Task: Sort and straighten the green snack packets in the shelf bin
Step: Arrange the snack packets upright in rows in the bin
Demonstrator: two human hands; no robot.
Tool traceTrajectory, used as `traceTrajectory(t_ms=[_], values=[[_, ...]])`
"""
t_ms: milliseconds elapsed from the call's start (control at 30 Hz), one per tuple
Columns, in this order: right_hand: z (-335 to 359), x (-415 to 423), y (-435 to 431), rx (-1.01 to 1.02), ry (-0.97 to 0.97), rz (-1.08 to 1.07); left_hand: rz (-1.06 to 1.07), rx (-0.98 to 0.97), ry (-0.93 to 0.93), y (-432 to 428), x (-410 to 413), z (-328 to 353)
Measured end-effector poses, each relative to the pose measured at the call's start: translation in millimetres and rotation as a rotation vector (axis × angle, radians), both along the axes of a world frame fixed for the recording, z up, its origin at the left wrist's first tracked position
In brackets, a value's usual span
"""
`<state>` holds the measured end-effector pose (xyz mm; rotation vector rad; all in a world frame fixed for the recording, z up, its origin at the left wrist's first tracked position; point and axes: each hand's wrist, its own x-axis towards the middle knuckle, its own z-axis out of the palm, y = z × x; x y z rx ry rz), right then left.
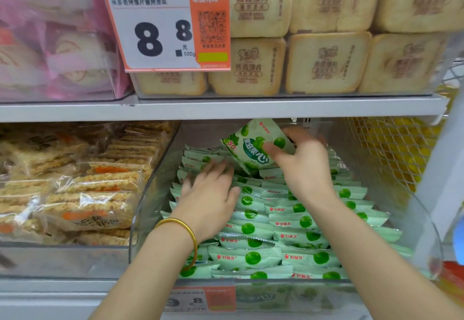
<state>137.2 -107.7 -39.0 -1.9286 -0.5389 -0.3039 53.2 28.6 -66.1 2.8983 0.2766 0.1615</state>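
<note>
Fingers of the right hand (305,166) pinch one green packet (253,146), tilted above the bin (155,181); the left hand (209,194) lies flat, fingers straight, on the stacked packets (273,234).

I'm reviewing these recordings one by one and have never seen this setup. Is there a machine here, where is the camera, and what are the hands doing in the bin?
There is no machine. One camera worn on a person's head looks forward and down at their two bare hands. The left hand, wearing a gold bangle, rests flat on the green snack packets lined up in a clear shelf bin. The right hand pinches one lifted green packet above the back rows. Left of the bin lie crispy rice snack packs. The shelf above holds tan packs and an orange price tag.
</note>
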Motion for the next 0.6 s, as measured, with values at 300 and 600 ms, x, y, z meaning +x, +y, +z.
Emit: traceTrajectory(t_ms=[300,600], values=[[10,12,36,-0.725,-0.221,-0.022,0.054,-0.064,-0.025,2,-4,0],[12,17,40,-1.048,-0.099,0.096,0.061,-0.142,-0.080,10,2,-3]])
